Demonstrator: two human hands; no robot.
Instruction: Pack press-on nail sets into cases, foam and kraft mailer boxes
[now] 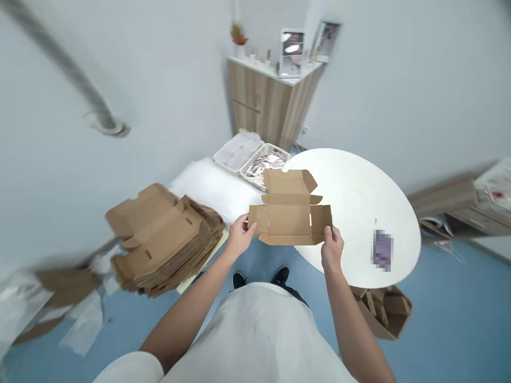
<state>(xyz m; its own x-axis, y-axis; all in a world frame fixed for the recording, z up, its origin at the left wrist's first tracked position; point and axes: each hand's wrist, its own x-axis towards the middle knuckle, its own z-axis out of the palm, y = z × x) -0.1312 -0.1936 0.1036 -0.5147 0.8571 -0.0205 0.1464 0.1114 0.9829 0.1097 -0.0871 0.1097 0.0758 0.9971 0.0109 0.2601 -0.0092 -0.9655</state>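
An unfolded cardboard box blank [289,221] is held out flat in front of me, over the near left edge of the round white table [351,186]. My left hand [240,234] pinches its left side panel, thumb on top. At the opposite end, my right hand [332,247] is closed on the lower corner of the right panel. The blank's lid part points away from me, with its small flaps sticking out at the sides. To the left lies a thick stack of similar flat cardboard blanks [167,242].
White baskets [265,165] with printed cards stand beyond a white bag-like bundle [217,186]. A blurred purplish item [383,250] lies on the table. Below its edge is a carton [385,311] holding cardboard pieces. A wooden cabinet [261,96] stands in the corner.
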